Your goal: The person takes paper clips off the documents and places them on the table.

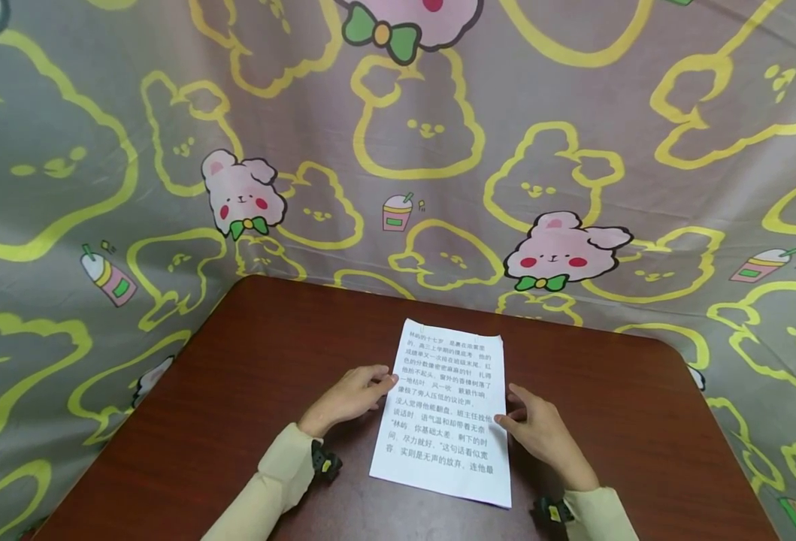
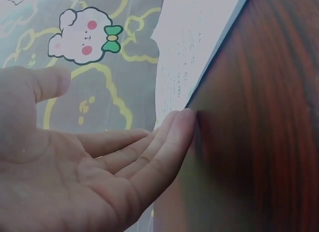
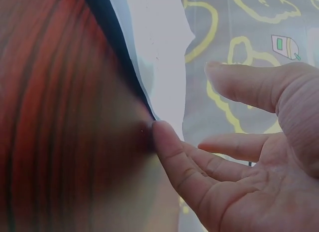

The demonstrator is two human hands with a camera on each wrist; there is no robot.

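Two wrist views show fingertips (image 2: 182, 123) under the sheet's (image 1: 448, 409) lifted edges.

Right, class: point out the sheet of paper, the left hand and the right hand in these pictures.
paper (image 1: 448, 409), head view, middle of the printed page.
left hand (image 1: 345, 400), head view, back of the hand at the paper's left edge.
right hand (image 1: 540, 432), head view, back of the hand at the paper's right edge.
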